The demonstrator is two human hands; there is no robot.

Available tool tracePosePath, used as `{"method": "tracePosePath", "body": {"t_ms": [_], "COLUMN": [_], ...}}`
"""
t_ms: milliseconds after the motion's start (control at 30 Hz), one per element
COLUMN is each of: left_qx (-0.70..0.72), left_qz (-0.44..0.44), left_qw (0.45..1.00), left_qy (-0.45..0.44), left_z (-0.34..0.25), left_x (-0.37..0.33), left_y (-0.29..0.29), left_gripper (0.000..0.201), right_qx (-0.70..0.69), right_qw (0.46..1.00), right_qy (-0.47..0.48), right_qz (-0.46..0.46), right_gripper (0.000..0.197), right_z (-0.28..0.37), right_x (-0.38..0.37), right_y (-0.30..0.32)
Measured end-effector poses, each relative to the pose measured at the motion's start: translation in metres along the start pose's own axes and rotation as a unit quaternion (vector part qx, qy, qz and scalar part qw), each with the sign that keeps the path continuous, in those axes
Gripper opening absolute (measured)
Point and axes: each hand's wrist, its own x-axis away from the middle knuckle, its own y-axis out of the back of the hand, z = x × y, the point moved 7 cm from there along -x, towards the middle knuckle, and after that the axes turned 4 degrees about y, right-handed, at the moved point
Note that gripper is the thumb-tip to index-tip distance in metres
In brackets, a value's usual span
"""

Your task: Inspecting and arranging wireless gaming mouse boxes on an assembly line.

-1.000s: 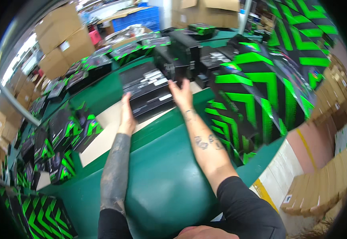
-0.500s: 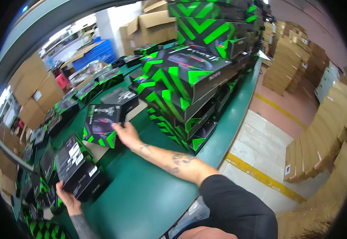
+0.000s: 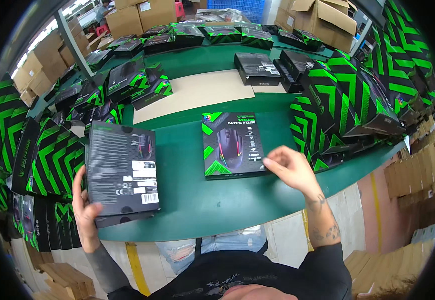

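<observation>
A black-and-green mouse box [image 3: 232, 145] lies face up on the green table in front of me, a mouse pictured on its lid. My right hand [image 3: 293, 169] has its fingers curled at that box's lower right edge, fingertips on the corner. To the left, my left hand [image 3: 85, 212] grips a small stack of mouse boxes, thumb at the near side and fingers along the left side. The top box of that stack [image 3: 122, 165] shows its dark back with printed text and white labels. The lower part of the stack is mostly hidden.
Large green-striped boxes are piled at the right [image 3: 347, 100] and left [image 3: 52, 155]. Beyond lie more mouse boxes [image 3: 257, 69] and a cardboard sheet [image 3: 202, 92] on the green table [image 3: 187, 215]. Open cartons [image 3: 322, 22] and a blue crate [image 3: 237, 6] stand behind.
My view has turned left to face the table squarely. My right hand has brought the mouse box from the far side to the table before me. My left hand stays on its stack.
</observation>
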Motion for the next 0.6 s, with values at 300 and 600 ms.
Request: {"method": "tracePosePath", "body": {"t_ms": [300, 600], "left_qx": [-0.565, -0.579], "left_qz": [0.164, 0.067], "left_qw": [0.762, 0.746], "left_qy": [-0.272, -0.323], "left_z": [-0.021, 0.005], "left_x": [0.053, 0.024], "left_y": [-0.170, -0.141], "left_gripper": [0.083, 0.096], "right_qx": [0.118, 0.227], "right_qw": [0.974, 0.949], "right_qy": [0.182, 0.188], "right_qz": [-0.067, -0.111], "right_gripper": [0.041, 0.072], "right_z": [0.054, -0.003], "right_x": [-0.024, -0.105], "right_y": [-0.046, -0.030]}}
